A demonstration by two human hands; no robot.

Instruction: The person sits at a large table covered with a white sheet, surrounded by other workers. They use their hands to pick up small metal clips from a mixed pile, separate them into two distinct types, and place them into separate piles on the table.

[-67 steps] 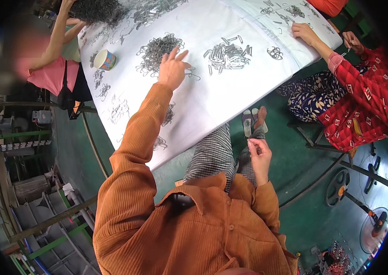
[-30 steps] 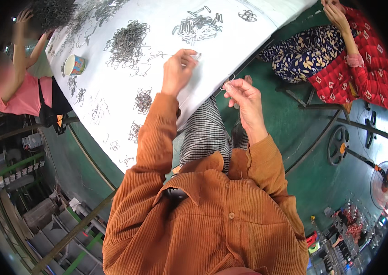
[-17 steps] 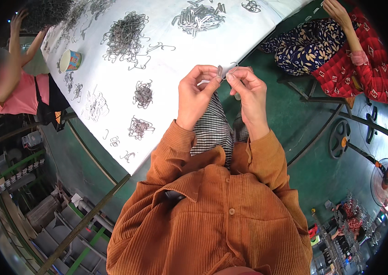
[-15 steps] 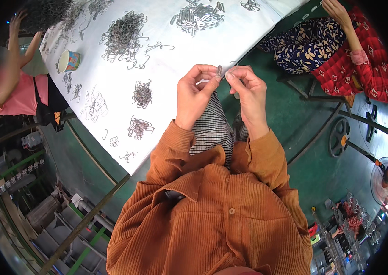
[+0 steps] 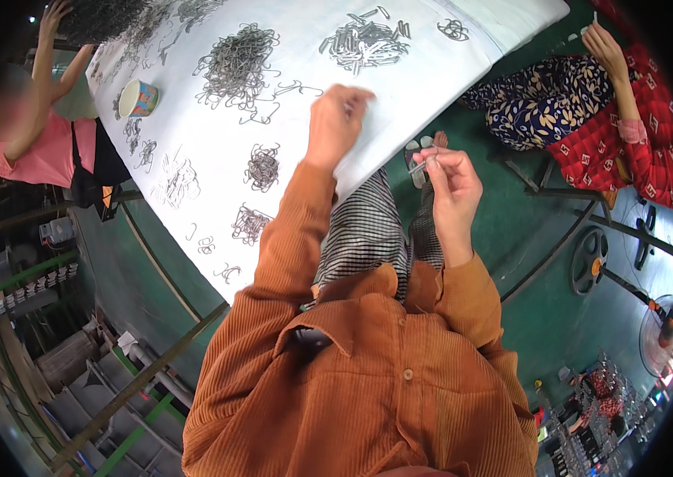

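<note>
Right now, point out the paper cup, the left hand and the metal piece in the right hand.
Paper cup [image 5: 138,98], head view, its side wall.
Left hand [image 5: 335,119], head view, its back.
Metal piece [image 5: 418,166], head view, its shaft.

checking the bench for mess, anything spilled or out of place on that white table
Nothing stands out. The wire hooks lie in separate heaps on the white table, the paper cup stands upright, and the right hand pinches one small metal piece.

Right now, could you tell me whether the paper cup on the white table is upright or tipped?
Upright: the paper cup stands on the table, its open mouth facing up.
</note>
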